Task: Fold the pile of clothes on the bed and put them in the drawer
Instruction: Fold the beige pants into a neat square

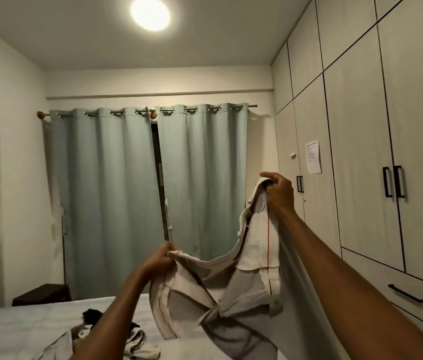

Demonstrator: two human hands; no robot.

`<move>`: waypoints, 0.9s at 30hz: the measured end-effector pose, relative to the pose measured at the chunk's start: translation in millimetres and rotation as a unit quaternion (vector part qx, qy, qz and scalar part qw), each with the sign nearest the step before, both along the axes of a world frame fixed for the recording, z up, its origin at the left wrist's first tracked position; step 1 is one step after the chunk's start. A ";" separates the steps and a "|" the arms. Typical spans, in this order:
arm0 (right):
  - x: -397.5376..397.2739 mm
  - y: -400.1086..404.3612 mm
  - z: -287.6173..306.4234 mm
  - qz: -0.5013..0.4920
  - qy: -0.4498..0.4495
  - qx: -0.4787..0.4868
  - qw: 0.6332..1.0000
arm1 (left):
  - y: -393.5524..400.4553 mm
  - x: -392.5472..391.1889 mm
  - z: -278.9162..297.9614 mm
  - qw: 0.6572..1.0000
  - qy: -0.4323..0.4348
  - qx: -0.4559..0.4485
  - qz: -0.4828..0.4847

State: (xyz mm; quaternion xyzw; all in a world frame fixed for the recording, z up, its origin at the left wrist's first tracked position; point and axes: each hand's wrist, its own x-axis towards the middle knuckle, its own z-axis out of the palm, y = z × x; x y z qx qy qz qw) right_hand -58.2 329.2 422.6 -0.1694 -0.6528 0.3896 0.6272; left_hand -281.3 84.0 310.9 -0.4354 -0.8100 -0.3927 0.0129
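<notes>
Above the bed (23,323), held up in mid-air: pale beige trousers (231,289), turned inside out, pocket linings and a red-stitched seam exposed. Right hand (279,193), raised high near the wardrobe (361,152): fingers (270,175) curled together, clamped on the waistband at its upper end. Left hand (159,259), lower and toward the curtains (148,193): fingers (168,249) closed in a pinch on the opposite end of the waistband. Waistband slung in a curve between the two hands; legs hanging down, lower ends out of view at bottom edge. Below the left forearm, on the bed: remaining pile of clothes (117,336), light and dark pieces mixed, unfolded. Lower right, beneath the wardrobe doors: drawer (400,287) with black bar handle, closed. Left of the bed: dark stool (41,294).
</notes>
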 end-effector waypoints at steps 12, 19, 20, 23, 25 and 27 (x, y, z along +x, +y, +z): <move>-1.4 21.0 -8.0 -0.079 -0.182 0.059 0.978 | 35.1 7.4 -1.6 0.993 -0.004 0.077 0.095; 44.6 78.7 18.3 -0.291 -0.322 0.165 0.886 | -12.7 -38.4 100.5 0.932 -0.227 0.243 0.143; 48.1 82.7 23.6 -0.313 -0.352 0.159 0.868 | -13.9 -42.6 113.9 0.922 -0.248 0.267 0.128; 50.3 81.8 41.4 -0.317 -0.379 0.112 0.862 | -17.0 -39.6 149.9 0.896 -0.282 0.332 0.084; 45.5 82.6 52.9 -0.249 -0.337 0.052 0.907 | -16.6 -33.5 165.1 0.880 -0.299 0.365 0.050; 39.2 89.4 65.4 -0.137 -0.234 -0.030 0.962 | -15.3 -26.5 174.7 0.875 -0.298 0.382 0.021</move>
